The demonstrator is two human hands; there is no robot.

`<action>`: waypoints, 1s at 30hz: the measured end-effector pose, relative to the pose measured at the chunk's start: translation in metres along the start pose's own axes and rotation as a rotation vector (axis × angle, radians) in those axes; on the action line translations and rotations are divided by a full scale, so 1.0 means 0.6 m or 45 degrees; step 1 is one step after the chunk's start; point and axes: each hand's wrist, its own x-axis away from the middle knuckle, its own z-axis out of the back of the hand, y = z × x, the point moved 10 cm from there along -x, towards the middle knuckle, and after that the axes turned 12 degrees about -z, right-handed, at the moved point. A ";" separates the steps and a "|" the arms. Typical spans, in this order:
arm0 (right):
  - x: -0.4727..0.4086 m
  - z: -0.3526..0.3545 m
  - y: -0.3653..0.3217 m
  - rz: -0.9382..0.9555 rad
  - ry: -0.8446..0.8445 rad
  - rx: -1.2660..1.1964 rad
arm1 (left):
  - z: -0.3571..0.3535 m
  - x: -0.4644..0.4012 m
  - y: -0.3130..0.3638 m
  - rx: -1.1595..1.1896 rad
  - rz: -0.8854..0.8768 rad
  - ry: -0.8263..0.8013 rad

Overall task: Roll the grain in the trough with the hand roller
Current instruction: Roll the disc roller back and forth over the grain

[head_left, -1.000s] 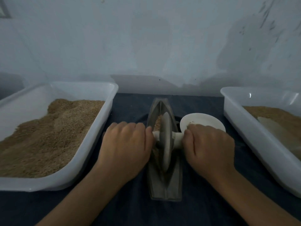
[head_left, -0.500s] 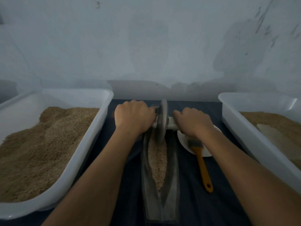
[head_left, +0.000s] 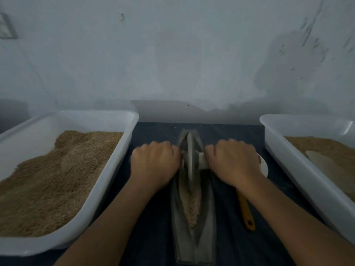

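Note:
A long grey boat-shaped trough (head_left: 206,223) lies lengthways on the dark cloth in front of me. A strip of crushed tan grain (head_left: 191,206) fills its groove on the near side. The hand roller (head_left: 190,160), a thin grey disc on a pale axle, stands upright in the groove in the trough's far half. My left hand (head_left: 155,164) grips the axle's left end. On the right end, my right hand (head_left: 232,163) grips the axle. The axle ends are hidden inside my fists.
A white tub (head_left: 107,181) heaped with brown grain stands at the left. Another white tub (head_left: 299,169) with grain and a pale scoop is at the right. A small white dish (head_left: 264,167) and an orange-handled brush (head_left: 246,214) lie under my right forearm. A wall stands close behind.
The roller went from mid-trough to the far end, then came back a little towards me. Both hands kept their grip on the axle throughout.

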 end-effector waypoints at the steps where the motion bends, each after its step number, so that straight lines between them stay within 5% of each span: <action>1: -0.037 -0.023 0.003 -0.037 -0.117 0.026 | -0.017 -0.030 -0.027 0.033 0.135 -0.030; 5: -0.102 -0.090 0.013 -0.118 -0.562 0.047 | -0.049 -0.093 -0.078 0.255 0.425 -0.140; 10: 0.019 -0.011 0.011 0.008 -0.052 -0.016 | 0.018 -0.002 0.003 -0.047 0.010 -0.005; 14: 0.142 0.072 0.010 0.197 0.303 -0.203 | 0.061 0.099 0.028 0.153 -0.048 0.220; 16: 0.142 0.077 0.009 0.234 0.319 -0.217 | 0.057 0.097 0.031 0.147 -0.108 0.165; 20: 0.030 0.007 0.004 0.018 0.064 0.009 | -0.007 0.011 -0.004 -0.006 -0.014 -0.138; 24: -0.087 -0.102 0.016 -0.058 -0.641 0.046 | -0.056 -0.089 -0.066 0.259 0.296 -0.307; 26: -0.092 -0.112 0.017 -0.040 -0.757 0.061 | -0.051 -0.102 -0.065 0.267 0.318 -0.288; 28: -0.070 -0.086 0.017 -0.043 -0.585 0.077 | -0.031 -0.074 -0.050 0.111 0.218 -0.211; 30: -0.011 -0.029 0.010 -0.016 -0.145 0.100 | 0.009 -0.014 -0.002 -0.080 -0.032 0.029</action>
